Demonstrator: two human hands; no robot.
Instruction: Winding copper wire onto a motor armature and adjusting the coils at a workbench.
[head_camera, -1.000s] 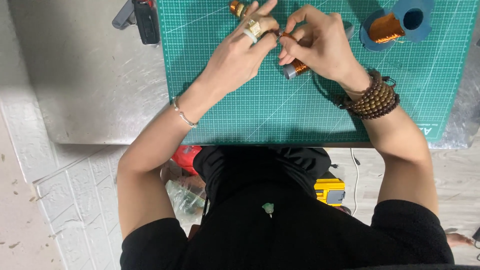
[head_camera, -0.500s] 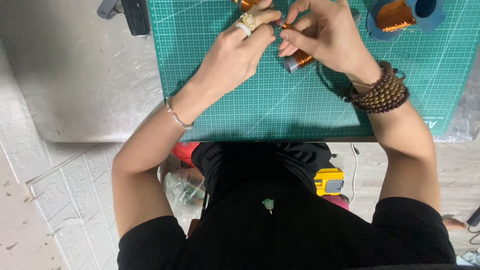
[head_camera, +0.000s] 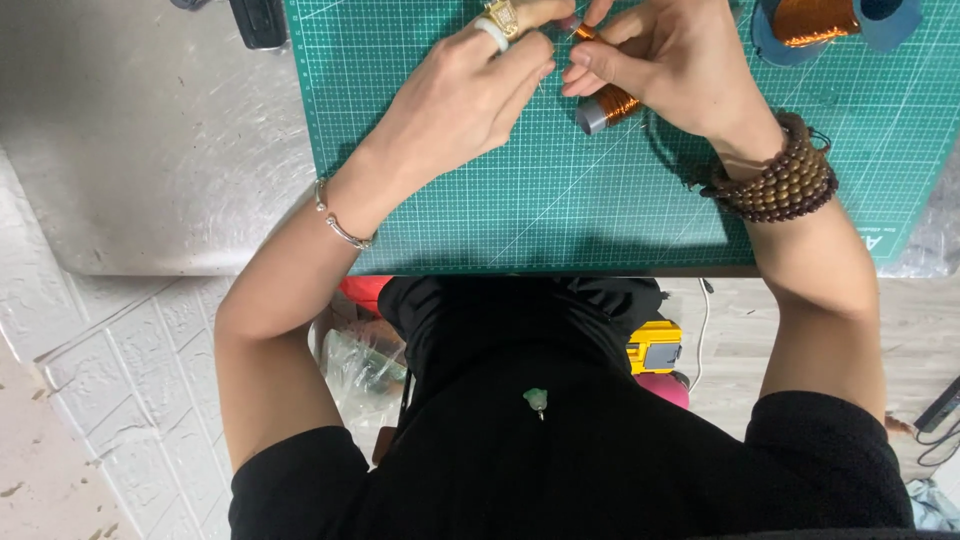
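Both hands work close together over a green cutting mat (head_camera: 560, 200) at the top of the head view. My right hand (head_camera: 670, 60) grips a small coil of copper wire with a grey end (head_camera: 605, 106). My left hand (head_camera: 470, 90), wearing rings and a thin bracelet, pinches its fingertips against the right hand's fingers near the coil's upper end; whatever it pinches is too fine to make out. Dark wooden bead bracelets circle my right wrist.
A larger spool of copper wire on a blue reel (head_camera: 830, 20) lies at the mat's top right. A black tool (head_camera: 258, 20) rests on the grey metal tabletop (head_camera: 150, 150) left of the mat. A yellow object (head_camera: 655, 348) and plastic bags (head_camera: 360, 365) sit below the table.
The view has shifted, so hands and mat sit higher in frame. The hands have stayed together on the small coil, with only slight finger movement.
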